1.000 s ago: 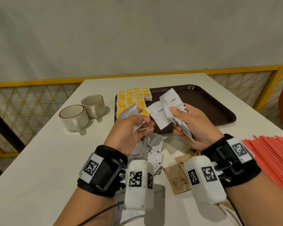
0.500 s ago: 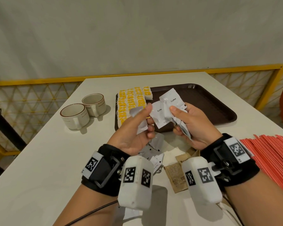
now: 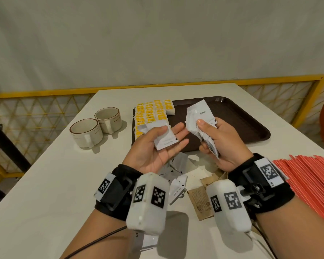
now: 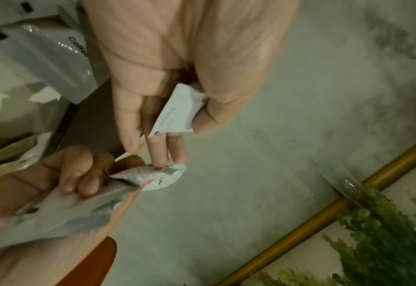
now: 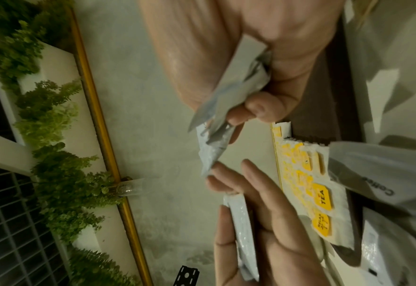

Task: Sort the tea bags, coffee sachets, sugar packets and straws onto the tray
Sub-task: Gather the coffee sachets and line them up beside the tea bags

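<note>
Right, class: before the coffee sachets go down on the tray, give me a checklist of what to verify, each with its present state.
1. Left hand holds a white coffee sachet, thumb on top: ok.
2. Right hand grips a bunch of coffee sachets: ok.
3. Bare space on the brown tray right of the tea bags: ok.
4. Tea bags lined up at the tray's left end: ok.
5. All coffee sachets gathered: not ok, loose sachets lie on the table.
6. Exact count in the right hand's grip: cannot tell.
</note>
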A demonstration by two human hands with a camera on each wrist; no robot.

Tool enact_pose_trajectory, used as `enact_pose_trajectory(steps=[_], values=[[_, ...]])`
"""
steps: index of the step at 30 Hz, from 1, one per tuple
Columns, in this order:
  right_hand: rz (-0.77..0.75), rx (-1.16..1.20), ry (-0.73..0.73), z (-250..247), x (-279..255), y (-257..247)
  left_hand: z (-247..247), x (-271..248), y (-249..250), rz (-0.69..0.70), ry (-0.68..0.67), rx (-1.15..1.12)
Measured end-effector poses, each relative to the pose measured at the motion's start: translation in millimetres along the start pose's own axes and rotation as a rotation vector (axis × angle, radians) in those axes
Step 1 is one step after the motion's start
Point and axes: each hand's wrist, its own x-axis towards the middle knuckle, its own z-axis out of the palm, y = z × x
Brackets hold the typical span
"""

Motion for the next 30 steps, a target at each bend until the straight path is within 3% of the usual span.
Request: enact_pose_trajectory(steps=[6, 12, 21, 27, 30], values=[[0.016, -0.040, -0.003, -1.0, 0.2, 0.2, -6.7, 4.0, -0.7, 0.089, 0.068, 0.226], [0.046, -0.093, -0.157, 2.2, -3.4, 3.6, -7.3, 2.0, -8.6, 0.066, 0.080, 0.499], [0.006, 0.061, 0.011, -1.5, 1.2, -1.6, -11.0, 1.6, -1.0, 0.083, 0.150, 0.456], [0.065, -0.112, -0.240, -2.6, -4.0, -0.4, -15.1, 0.2, 8.0, 0.120, 0.186, 0.471], [0.098, -0.146, -0.269, 1.8, -5.3, 3.6, -16.8, 2.0, 8.2, 0.133, 0.203, 0.462]])
